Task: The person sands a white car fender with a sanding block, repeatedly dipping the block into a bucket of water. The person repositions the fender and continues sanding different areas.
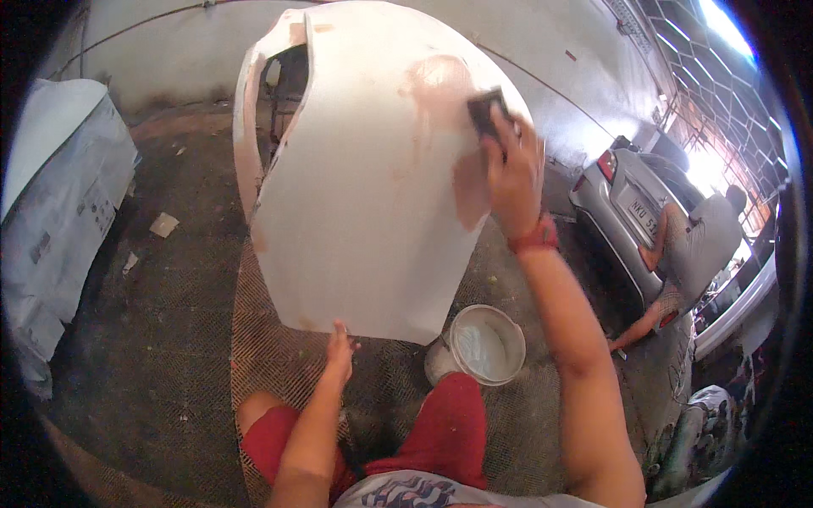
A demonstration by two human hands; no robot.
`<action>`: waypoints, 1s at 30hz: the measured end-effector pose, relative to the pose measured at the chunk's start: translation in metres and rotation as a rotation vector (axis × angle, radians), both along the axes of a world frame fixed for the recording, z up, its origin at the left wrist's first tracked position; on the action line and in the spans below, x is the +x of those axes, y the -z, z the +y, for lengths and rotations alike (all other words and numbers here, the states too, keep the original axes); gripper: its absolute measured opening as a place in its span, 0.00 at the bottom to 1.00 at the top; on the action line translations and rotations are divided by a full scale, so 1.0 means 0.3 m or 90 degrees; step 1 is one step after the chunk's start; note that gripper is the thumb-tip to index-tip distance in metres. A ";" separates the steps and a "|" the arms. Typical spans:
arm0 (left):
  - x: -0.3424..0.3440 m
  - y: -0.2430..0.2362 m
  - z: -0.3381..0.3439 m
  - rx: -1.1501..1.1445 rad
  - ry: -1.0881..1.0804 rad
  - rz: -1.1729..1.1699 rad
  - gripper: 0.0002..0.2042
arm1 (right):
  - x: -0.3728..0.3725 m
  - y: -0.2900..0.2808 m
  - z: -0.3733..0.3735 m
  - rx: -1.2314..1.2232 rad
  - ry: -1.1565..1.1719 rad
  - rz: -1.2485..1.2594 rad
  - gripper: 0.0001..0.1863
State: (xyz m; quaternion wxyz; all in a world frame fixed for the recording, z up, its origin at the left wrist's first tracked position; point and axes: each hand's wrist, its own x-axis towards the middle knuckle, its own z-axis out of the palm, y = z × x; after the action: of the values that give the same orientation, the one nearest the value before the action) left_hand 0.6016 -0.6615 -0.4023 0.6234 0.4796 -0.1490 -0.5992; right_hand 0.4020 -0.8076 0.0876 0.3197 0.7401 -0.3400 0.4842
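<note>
A large white-primed car body panel [364,195] stands raised before me, with a cut-out at its upper left and brownish, wet-looking patches at its upper right. My right hand [515,173], a red band at its wrist, is closed on a dark sanding block [487,110] that lies against the panel's upper right side. At the panel's near edge is my left hand [339,351], closed on the rim, its thumb on the upper face and the other fingers partly hidden. Close to the near right corner sits a whitish bucket [518,347] holding cloudy liquid.
To the right a person [707,241] bends beside a silver car [622,199]. A large grey-white covered shape [63,212] stands at the left. Scraps of paper [164,224] lie on the dark floor, near a ribbed mat [262,356]. A pale wall [169,68] runs behind.
</note>
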 end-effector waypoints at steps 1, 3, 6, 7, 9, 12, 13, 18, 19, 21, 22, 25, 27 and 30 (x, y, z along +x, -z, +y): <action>0.013 -0.008 0.009 0.031 0.013 -0.019 0.46 | -0.011 0.068 0.059 -0.011 0.018 0.016 0.25; -0.007 -0.003 -0.007 0.000 -0.003 -0.011 0.46 | -0.004 0.029 0.076 -0.029 0.027 0.030 0.25; -0.081 -0.010 0.002 0.000 0.020 -0.003 0.44 | -0.042 -0.211 -0.082 0.077 0.040 0.013 0.25; -0.095 -0.039 -0.038 -0.013 0.022 -0.002 0.44 | -0.032 -0.328 -0.133 0.128 0.044 0.012 0.25; -0.084 -0.032 -0.041 -0.031 0.014 -0.001 0.43 | -0.022 -0.329 -0.150 0.144 0.033 -0.002 0.25; -0.019 -0.030 -0.048 -0.047 0.001 -0.011 0.42 | 0.020 -0.034 -0.029 -0.023 -0.020 0.013 0.27; 0.003 -0.020 -0.033 -0.042 0.003 -0.019 0.41 | 0.013 0.068 0.005 -0.079 -0.033 0.037 0.28; -0.085 -0.052 -0.037 -0.011 0.003 -0.006 0.39 | 0.024 -0.115 -0.067 -0.016 -0.017 -0.005 0.28; -0.126 -0.074 -0.033 -0.006 0.015 -0.003 0.39 | 0.015 -0.216 -0.124 -0.031 0.004 0.024 0.25; -0.097 -0.010 -0.064 -0.041 0.000 0.024 0.39 | 0.085 -0.307 -0.162 -0.003 0.047 0.020 0.24; -0.061 0.018 -0.080 -0.063 -0.015 0.035 0.39 | 0.153 -0.318 -0.128 0.012 0.086 0.012 0.25; -0.042 0.017 -0.075 -0.054 -0.012 0.001 0.39 | 0.141 -0.011 0.011 -0.108 -0.013 0.058 0.29; -0.008 0.074 -0.075 -0.005 0.006 -0.004 0.39 | 0.125 0.083 0.082 -0.053 -0.051 0.076 0.32; -0.029 0.070 -0.061 0.013 0.007 -0.016 0.39 | 0.159 -0.055 0.046 -0.052 -0.056 0.079 0.32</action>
State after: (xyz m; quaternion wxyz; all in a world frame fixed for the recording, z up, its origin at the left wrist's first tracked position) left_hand 0.5930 -0.6799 -0.4234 0.6134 0.4927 -0.1533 -0.5978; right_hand 0.4496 -0.7939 0.1042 0.3485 0.7692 -0.2664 0.4647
